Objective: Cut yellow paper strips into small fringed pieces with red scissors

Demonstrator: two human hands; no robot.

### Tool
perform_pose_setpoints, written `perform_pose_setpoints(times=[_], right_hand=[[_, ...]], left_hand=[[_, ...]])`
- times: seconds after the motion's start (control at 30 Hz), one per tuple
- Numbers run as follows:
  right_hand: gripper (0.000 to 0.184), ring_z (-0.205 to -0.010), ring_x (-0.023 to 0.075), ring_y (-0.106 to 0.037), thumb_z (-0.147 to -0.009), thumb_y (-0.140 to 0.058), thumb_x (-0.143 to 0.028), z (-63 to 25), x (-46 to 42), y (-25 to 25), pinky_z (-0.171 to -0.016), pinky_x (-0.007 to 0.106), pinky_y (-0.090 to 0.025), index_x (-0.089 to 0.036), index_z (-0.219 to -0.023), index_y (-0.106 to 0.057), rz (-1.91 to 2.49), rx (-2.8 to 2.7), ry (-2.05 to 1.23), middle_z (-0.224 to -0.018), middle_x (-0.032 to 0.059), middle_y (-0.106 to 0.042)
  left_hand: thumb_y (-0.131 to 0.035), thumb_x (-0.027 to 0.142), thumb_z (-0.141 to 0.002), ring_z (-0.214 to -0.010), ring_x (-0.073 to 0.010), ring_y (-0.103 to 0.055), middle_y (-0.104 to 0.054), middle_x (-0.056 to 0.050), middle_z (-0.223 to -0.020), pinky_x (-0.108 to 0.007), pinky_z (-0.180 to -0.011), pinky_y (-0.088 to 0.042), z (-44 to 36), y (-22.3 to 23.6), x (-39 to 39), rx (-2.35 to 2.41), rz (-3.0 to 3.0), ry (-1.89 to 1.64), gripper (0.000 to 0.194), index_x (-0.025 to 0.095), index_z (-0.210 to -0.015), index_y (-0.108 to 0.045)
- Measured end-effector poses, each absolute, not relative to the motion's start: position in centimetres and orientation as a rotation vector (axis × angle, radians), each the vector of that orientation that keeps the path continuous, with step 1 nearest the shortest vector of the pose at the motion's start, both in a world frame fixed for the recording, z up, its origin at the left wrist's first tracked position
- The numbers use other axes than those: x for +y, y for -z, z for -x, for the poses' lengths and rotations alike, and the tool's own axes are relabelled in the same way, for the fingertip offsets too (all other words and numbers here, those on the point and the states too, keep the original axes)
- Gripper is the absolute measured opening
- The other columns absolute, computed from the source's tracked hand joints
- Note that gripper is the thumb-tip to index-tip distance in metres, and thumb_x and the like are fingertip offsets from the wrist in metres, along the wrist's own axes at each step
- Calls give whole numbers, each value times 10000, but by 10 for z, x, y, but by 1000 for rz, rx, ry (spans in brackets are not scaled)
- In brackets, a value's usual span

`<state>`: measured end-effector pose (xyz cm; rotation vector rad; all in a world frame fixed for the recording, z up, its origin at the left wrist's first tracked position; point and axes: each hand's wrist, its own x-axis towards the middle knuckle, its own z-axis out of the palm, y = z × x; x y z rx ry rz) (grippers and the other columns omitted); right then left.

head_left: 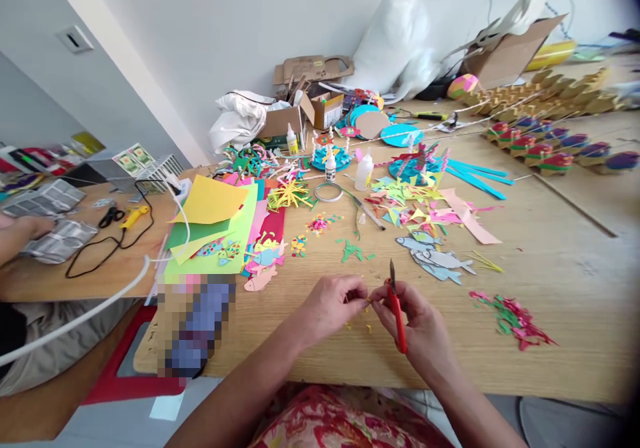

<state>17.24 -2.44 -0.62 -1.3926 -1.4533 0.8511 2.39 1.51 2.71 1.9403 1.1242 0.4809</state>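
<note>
My right hand is closed around red-handled scissors, their dark blades pointing up and away from me. Thumb and fingertips of that hand meet my left hand at a tiny yellow piece, probably paper. The left fingers are pinched on this piece too. Small yellow scraps lie on the table just below the fingertips. Beyond the hands are green paper snippets and a little heap of pink bits. Grey-blue paper fish lie to the right of the scissors.
Coloured paper sheets and cut-out fish are at the left. Glue bottles stand mid-table among paper strips. Red and green shreds lie to the right. Another person's hand is at the far left, by a hot glue gun.
</note>
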Motion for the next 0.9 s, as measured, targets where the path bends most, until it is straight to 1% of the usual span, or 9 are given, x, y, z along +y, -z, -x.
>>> perform_pose_setpoints(times=[0.2,0.43,0.63,0.77,0.9], right_hand=[[41,-582,132,-524,-750,-526,-239,-169,-23,3,-532,229,-422,-199,-746,-517,1405,-1466,-846,-660,0,-574],[74,-554,124,-499,-761,-503,-255,-166,-21,-1,-528,226,-409,-199,-712,-497,1443,-1499,-814,-622,-11,-550],[85,-573,129,-500,-764,-501,-272,-165,-19,-2,-542,230,-403,-200,-720,-491,1467,-1499,-818,-603,-18,-527],[83,-552,121,-487,-758,-495,-266,-165,-19,-6,-522,223,-396,-199,-709,-485,1467,-1516,-822,-605,-15,-529],[82,-551,122,-483,-745,-491,-263,-165,-19,-10,-515,218,-389,-202,-692,-481,1476,-1519,-820,-592,-20,-519]], left_hand=[[-498,139,-752,-660,-98,-524,-591,22,-696,-175,-608,-395,-21,-21,14,1119,-1882,-561,94,155,-743,-591],[-496,143,-750,-629,-93,-521,-583,23,-669,-174,-584,-394,-19,-17,13,1173,-1843,-576,87,157,-733,-580],[-474,181,-784,-651,-99,-527,-589,9,-720,-179,-581,-390,-19,-20,9,1142,-1865,-589,115,166,-847,-569],[-467,157,-788,-596,-89,-461,-520,29,-628,-186,-568,-348,-20,-23,8,1176,-1964,-593,121,159,-705,-555],[-473,152,-782,-584,-85,-431,-478,40,-602,-184,-555,-324,-18,-24,8,1186,-1956,-616,122,156,-676,-534]])
